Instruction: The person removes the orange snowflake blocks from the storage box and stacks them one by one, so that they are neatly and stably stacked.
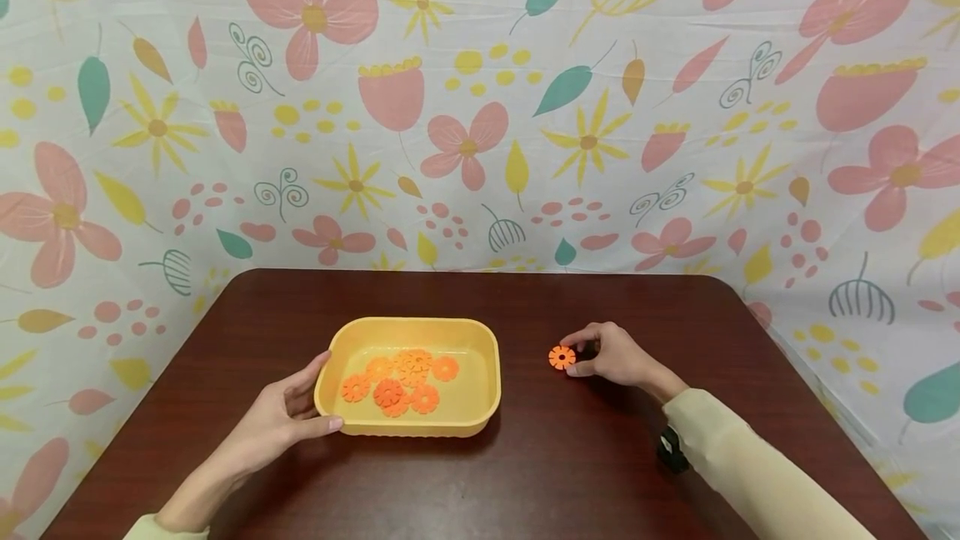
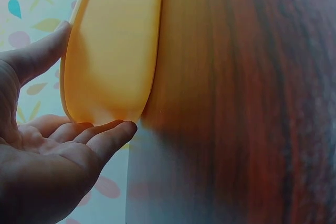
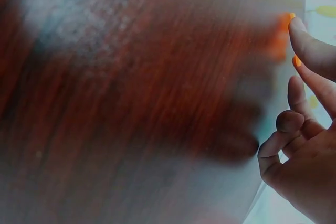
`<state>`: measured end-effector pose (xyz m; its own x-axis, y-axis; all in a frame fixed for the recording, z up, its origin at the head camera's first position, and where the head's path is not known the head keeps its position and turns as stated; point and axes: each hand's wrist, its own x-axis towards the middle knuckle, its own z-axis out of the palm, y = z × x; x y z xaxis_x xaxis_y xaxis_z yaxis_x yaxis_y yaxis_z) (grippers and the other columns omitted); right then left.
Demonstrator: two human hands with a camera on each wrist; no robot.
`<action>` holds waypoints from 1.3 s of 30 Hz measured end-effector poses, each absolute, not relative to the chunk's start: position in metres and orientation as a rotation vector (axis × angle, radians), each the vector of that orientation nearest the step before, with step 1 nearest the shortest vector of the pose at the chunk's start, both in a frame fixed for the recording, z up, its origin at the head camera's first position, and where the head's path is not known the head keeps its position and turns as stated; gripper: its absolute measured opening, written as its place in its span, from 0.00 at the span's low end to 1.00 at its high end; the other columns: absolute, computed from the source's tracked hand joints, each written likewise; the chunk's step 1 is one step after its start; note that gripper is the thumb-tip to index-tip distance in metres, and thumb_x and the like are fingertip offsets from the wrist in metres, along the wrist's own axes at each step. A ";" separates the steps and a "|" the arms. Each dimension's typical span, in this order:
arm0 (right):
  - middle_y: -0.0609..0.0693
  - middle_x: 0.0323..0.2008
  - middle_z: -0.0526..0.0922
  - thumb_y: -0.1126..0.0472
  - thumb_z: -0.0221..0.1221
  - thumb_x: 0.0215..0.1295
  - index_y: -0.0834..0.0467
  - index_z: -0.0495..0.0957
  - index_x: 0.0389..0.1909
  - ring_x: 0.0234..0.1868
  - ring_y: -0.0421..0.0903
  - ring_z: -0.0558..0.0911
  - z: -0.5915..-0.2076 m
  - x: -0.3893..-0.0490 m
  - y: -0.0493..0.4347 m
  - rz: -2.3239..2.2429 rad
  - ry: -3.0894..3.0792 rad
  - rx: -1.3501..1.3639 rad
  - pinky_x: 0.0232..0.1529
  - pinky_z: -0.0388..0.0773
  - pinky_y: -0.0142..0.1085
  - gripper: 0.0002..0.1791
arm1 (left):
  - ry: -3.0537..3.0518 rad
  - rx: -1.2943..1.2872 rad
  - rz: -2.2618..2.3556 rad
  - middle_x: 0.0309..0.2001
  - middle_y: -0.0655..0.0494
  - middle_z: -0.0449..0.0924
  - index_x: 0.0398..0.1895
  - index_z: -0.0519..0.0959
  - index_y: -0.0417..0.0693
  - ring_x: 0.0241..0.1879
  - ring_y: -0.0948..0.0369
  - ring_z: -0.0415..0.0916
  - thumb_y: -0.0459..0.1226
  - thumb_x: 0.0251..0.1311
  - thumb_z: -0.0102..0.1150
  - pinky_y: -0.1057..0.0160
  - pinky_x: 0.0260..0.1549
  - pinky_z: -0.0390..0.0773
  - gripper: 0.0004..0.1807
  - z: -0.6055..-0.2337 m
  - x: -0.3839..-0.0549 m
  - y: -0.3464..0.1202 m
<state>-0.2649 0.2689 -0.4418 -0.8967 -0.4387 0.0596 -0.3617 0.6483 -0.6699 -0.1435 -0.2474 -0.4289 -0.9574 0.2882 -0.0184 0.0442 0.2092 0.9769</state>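
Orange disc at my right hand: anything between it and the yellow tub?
Nothing visible lies between the orange disc and the yellow tub; only tabletop shows there. The tub's right wall rises on that side, so the disc would probably need lifting over it. The left hand holds the opposite side.

A cloth-screened tabletop nook, this was, and home or studio, there was no telling! Flower-and-leaf printed cloth (image 1: 465,15), creased like a hung sheet, filled the whole background, and right in front of it stood a dark wood-grain table (image 1: 585,473) with rounded corners!
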 end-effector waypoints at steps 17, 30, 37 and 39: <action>0.52 0.37 0.79 0.63 0.78 0.58 0.63 0.89 0.53 0.37 0.50 0.74 -0.447 -0.268 0.271 -1.073 2.764 -0.646 0.37 0.73 0.40 0.21 | 2.311 0.337 1.817 0.82 0.35 0.48 0.84 0.49 0.35 0.75 0.37 0.60 0.31 0.63 0.74 0.62 0.57 0.79 0.54 -0.428 -0.145 -0.247; 0.52 0.40 0.81 0.63 0.79 0.57 0.62 0.89 0.53 0.40 0.50 0.75 -0.448 -0.269 0.270 -1.072 2.757 -0.623 0.41 0.75 0.42 0.22 | 2.298 0.336 1.823 0.82 0.33 0.47 0.84 0.49 0.34 0.74 0.37 0.60 0.30 0.62 0.74 0.62 0.57 0.79 0.54 -0.427 -0.145 -0.247; 0.52 0.37 0.79 0.63 0.79 0.57 0.63 0.89 0.53 0.39 0.50 0.75 -0.448 -0.269 0.271 -1.067 2.762 -0.631 0.40 0.73 0.42 0.21 | 2.297 0.351 1.827 0.82 0.33 0.47 0.84 0.48 0.34 0.74 0.36 0.60 0.30 0.62 0.74 0.61 0.57 0.80 0.54 -0.428 -0.146 -0.247; 0.51 0.36 0.78 0.63 0.79 0.57 0.63 0.89 0.53 0.39 0.50 0.75 -0.448 -0.269 0.271 -1.066 2.761 -0.635 0.40 0.73 0.42 0.22 | 2.298 0.348 1.826 0.82 0.33 0.47 0.84 0.49 0.34 0.74 0.36 0.60 0.30 0.62 0.74 0.61 0.57 0.80 0.54 -0.428 -0.145 -0.247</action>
<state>-0.2693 0.2707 -0.4484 -0.9057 -0.4218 0.0432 -0.3415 0.6652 -0.6640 -0.1453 -0.2470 -0.4284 -0.9552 0.2959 0.0004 0.0671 0.2156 0.9742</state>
